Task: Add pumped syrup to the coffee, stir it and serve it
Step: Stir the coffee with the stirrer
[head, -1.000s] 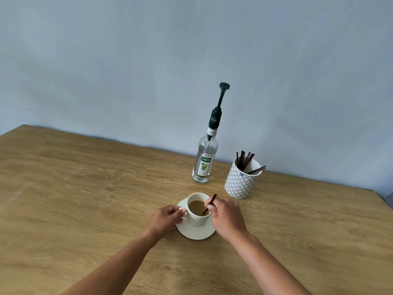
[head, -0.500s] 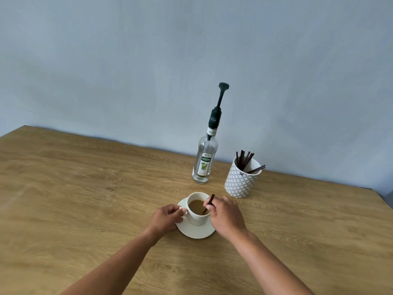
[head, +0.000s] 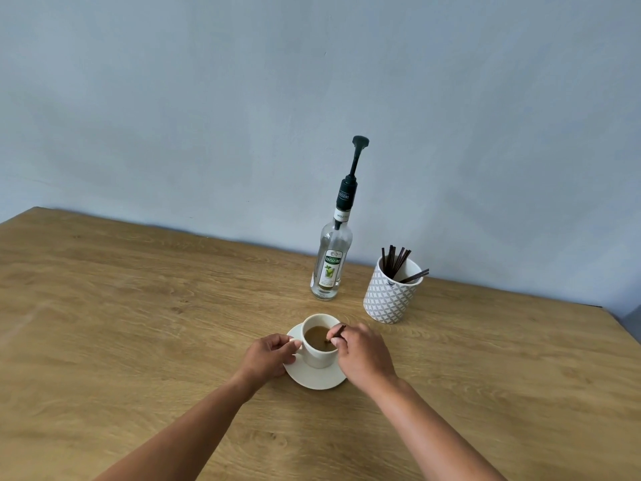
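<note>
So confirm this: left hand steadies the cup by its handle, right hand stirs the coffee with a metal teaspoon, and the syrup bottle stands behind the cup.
One thing is wrong: the right hand stirs with a thin dark stir stick, not a metal teaspoon, as the head view shows. The rest holds: the left hand steadies the cup at its handle, and the syrup bottle stands behind it.

A white cup [head: 317,348] of light brown coffee [head: 317,336] stood on a white saucer [head: 317,378] on the wooden bench [head: 138,324]. The left hand [head: 268,355] held the handle of the cup. The right hand [head: 364,354] pinched a dark stirrer [head: 337,333], and its lower end was in the coffee. Behind the cup stood a clear syrup bottle [head: 331,269] with a dark pump [head: 357,161]. Just beside the bottle, to the right, a patterned white holder [head: 392,296] carried more dark stirrers [head: 395,260].
</note>
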`<state>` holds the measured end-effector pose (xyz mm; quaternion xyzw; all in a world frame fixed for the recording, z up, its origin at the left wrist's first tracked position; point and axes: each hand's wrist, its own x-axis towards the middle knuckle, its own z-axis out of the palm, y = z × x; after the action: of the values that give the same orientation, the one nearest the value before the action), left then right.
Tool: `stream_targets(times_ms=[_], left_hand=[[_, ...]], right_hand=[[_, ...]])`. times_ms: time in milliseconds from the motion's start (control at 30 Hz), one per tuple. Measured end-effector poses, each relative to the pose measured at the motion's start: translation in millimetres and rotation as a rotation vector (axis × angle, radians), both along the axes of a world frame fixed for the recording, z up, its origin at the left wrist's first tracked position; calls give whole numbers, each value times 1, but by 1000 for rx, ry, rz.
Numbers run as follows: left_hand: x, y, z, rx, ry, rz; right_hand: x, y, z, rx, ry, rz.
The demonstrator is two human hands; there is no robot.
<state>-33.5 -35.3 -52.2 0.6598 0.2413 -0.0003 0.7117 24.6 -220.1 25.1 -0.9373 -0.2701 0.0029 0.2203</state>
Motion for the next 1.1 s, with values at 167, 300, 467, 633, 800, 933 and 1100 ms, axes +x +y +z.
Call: stream_targets(times_ms=[167, 300, 467, 633, 800, 933, 1100], left_hand=[[-1, 0, 1, 19, 0, -7], [-1, 0, 4, 26, 3, -15], [-2, -1, 6, 50, -3, -1], [-1, 2, 7, 101, -40, 27], [2, 11, 9, 191, -49, 100], [1, 23, 3, 519, 17, 154], [1, 31, -20, 961, 82, 34]], right_hand=[[0, 2, 0, 75, 44, 15], [2, 8, -1, 110, 54, 13], [6, 5, -1, -10, -51, -9], [5, 1, -4, 65, -35, -2], [4, 11, -5, 108, 19, 5], [5, 10, -4, -5, -82, -47], [3, 5, -5, 24, -105, -45]])
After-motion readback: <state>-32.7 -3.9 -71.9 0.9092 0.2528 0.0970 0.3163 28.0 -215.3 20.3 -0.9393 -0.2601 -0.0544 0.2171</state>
